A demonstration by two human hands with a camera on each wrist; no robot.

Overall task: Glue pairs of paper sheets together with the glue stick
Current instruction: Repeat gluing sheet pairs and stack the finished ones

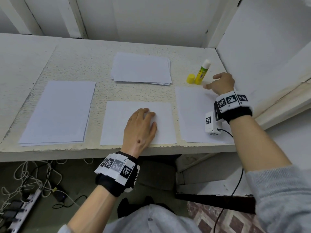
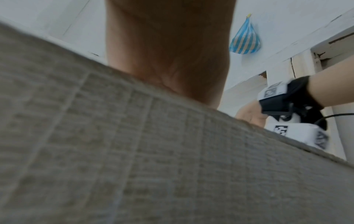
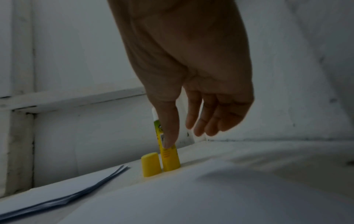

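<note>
- The left hand (image 1: 140, 127) is laid flat, fingers straight and relaxed, on a single sheet (image 1: 117, 125) at the lower centre of the head view; nothing is gripped by it.
- In the left wrist view only the heel of that hand (image 2: 168, 50) is seen, with a blurred surface filling the lower frame.
- The right hand (image 1: 222, 83) is held at the right of the head view, over the upper corner of the right-hand paper stack (image 1: 191, 115), fingers spread apart and lightly curved, nothing held.
- In the right wrist view the right hand (image 3: 191, 72) is shown above the glue stick (image 3: 169, 159), thumb in front of it and the other fingers behind; whether it is touched cannot be told.
- The glue stick (image 1: 201, 74) is stood upright and uncapped at the upper right of the table (image 1: 75, 61), just left of the right hand.
- Its yellow cap (image 1: 190, 78) is stood just beside its base, on the left; in the right wrist view the cap (image 3: 151, 164) is seen close against the tube.
- A loose pile of sheets (image 1: 141, 68) is placed at upper centre, and a neat stack (image 1: 58, 111) at the left of the head view.
- Cables (image 1: 25, 180) are seen at lower left, below the table edge.
- A blue striped bag (image 2: 245, 40) is seen hanging at the upper right of the left wrist view.
</note>
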